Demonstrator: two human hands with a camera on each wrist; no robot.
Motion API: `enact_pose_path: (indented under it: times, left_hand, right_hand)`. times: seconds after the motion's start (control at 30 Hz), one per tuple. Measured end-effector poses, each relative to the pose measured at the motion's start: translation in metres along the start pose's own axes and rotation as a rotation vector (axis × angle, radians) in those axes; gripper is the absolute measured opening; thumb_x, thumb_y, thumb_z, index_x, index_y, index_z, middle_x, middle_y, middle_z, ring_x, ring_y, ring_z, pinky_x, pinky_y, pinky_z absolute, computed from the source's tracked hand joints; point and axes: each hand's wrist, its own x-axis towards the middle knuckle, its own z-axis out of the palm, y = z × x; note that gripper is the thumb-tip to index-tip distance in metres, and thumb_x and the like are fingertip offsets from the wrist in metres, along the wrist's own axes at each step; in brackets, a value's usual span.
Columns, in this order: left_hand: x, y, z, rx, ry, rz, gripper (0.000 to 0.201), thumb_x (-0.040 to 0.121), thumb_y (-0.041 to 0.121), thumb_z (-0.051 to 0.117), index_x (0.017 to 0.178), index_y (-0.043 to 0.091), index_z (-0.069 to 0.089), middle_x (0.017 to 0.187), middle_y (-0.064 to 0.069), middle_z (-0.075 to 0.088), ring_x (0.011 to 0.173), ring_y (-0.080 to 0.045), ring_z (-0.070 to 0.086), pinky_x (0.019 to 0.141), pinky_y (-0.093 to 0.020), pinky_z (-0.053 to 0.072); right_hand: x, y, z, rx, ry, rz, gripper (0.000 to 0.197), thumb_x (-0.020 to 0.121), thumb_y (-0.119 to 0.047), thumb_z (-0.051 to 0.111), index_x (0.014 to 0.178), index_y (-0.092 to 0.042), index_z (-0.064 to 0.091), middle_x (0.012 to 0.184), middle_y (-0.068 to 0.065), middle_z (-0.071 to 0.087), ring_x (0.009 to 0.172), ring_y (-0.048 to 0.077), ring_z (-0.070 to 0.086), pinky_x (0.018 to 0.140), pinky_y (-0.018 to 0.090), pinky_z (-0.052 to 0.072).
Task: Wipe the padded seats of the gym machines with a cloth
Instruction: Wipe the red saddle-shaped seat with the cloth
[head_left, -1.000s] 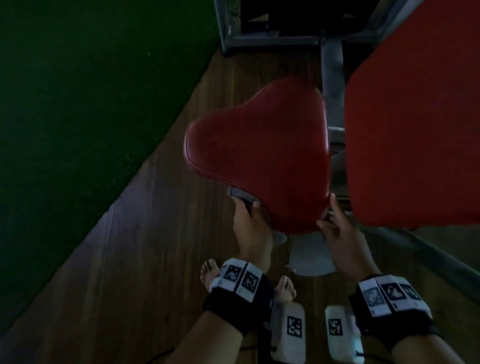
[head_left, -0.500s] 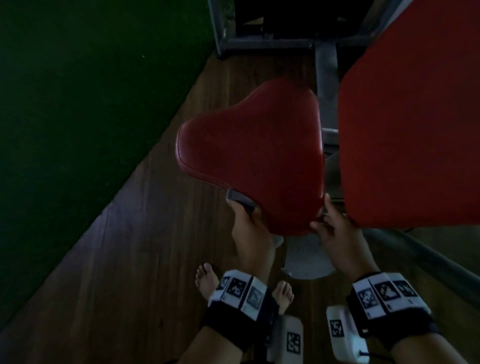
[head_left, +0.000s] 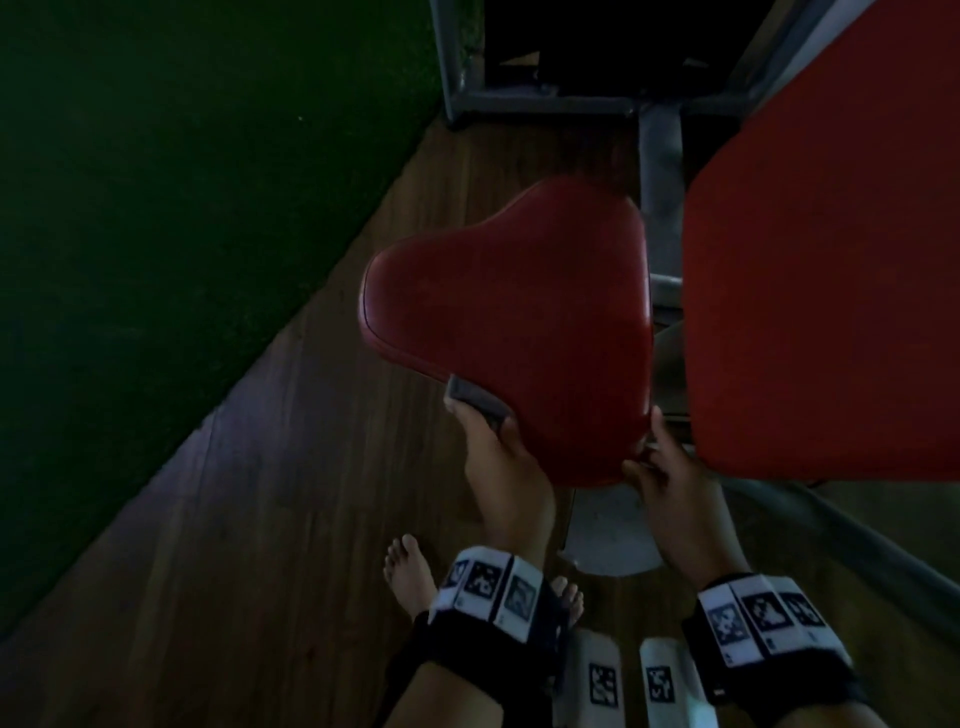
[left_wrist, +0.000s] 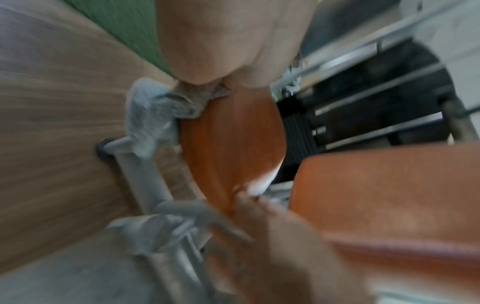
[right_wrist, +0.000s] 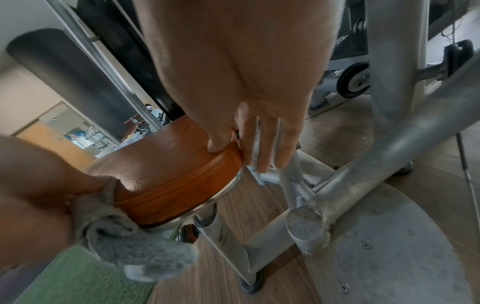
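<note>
A red padded seat (head_left: 519, 322) of a gym machine sits in the middle of the head view. My left hand (head_left: 498, 457) grips a grey cloth (head_left: 475, 397) against the seat's near left edge; the cloth (right_wrist: 124, 236) hangs below the seat (right_wrist: 176, 174) in the right wrist view and shows bunched (left_wrist: 153, 115) in the blurred left wrist view. My right hand (head_left: 660, 467) steadies the seat's near right corner, thumb on the pad's top, straight fingers (right_wrist: 270, 144) down along its side. A larger red back pad (head_left: 826, 291) stands at the right.
The grey metal frame (right_wrist: 363, 168) and round base plate (right_wrist: 384, 246) lie under the seat. Wooden floor (head_left: 291, 519) spreads to the left, green turf (head_left: 156, 208) beyond it. My bare feet (head_left: 408, 577) stand just before the seat. Other machines stand behind.
The left hand with the cloth has stayed at the seat's near left edge. Both hands keep their places on the seat; the view has shifted slightly.
</note>
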Motion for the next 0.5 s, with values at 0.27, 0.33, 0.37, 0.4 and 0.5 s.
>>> enact_pose_path:
  times: [0.27, 0.33, 0.37, 0.4, 0.5]
  left_hand:
    - [0.041, 0.021, -0.01, -0.051, 0.175, 0.068, 0.072, 0.103, 0.022, 0.04, 0.154, 0.022, -0.01, 0.141, 0.0, 0.045, 0.121, -0.012, 0.045, 0.097, -0.028, 0.037]
    - [0.033, 0.012, 0.0, -0.032, 0.158, 0.086, 0.074, 0.103, 0.026, 0.04, 0.152, 0.027, -0.016, 0.15, 0.002, 0.034, 0.128, -0.008, 0.038, 0.103, -0.028, 0.033]
    - [0.026, 0.006, 0.005, -0.02, 0.133, 0.104, 0.075, 0.103, 0.028, 0.039, 0.151, 0.032, -0.019, 0.155, 0.004, 0.025, 0.133, -0.008, 0.034, 0.107, -0.03, 0.031]
    - [0.018, -0.002, 0.009, 0.008, 0.099, 0.145, 0.076, 0.103, 0.03, 0.038, 0.149, 0.036, -0.022, 0.16, 0.003, 0.015, 0.14, -0.01, 0.028, 0.112, -0.032, 0.029]
    - [0.001, -0.029, 0.011, 0.197, -0.006, 0.373, 0.07, 0.104, 0.038, 0.03, 0.148, 0.035, -0.024, 0.158, 0.011, -0.026, 0.148, -0.011, -0.012, 0.12, -0.035, 0.01]
  right_hand:
    - [0.004, 0.01, 0.001, 0.055, -0.023, 0.004, 0.075, 0.094, -0.021, 0.056, 0.151, -0.043, 0.012, 0.137, -0.003, 0.055, 0.123, 0.011, 0.053, 0.1, 0.042, 0.048]
    - [0.003, 0.01, 0.002, 0.032, -0.005, 0.0, 0.074, 0.095, -0.02, 0.056, 0.151, -0.042, 0.013, 0.134, -0.003, 0.057, 0.12, 0.01, 0.055, 0.098, 0.04, 0.05]
    - [0.003, 0.009, 0.002, 0.017, 0.0, 0.002, 0.074, 0.095, -0.021, 0.056, 0.151, -0.041, 0.013, 0.133, -0.004, 0.058, 0.118, 0.009, 0.056, 0.097, 0.038, 0.05]
    - [0.001, 0.007, 0.001, 0.017, 0.0, 0.006, 0.073, 0.095, -0.022, 0.056, 0.152, -0.041, 0.012, 0.133, -0.004, 0.058, 0.119, 0.01, 0.055, 0.098, 0.038, 0.049]
    - [-0.002, 0.0, -0.002, 0.031, -0.018, 0.026, 0.072, 0.095, -0.029, 0.055, 0.152, -0.039, 0.011, 0.142, -0.003, 0.05, 0.129, 0.014, 0.048, 0.106, 0.038, 0.042]
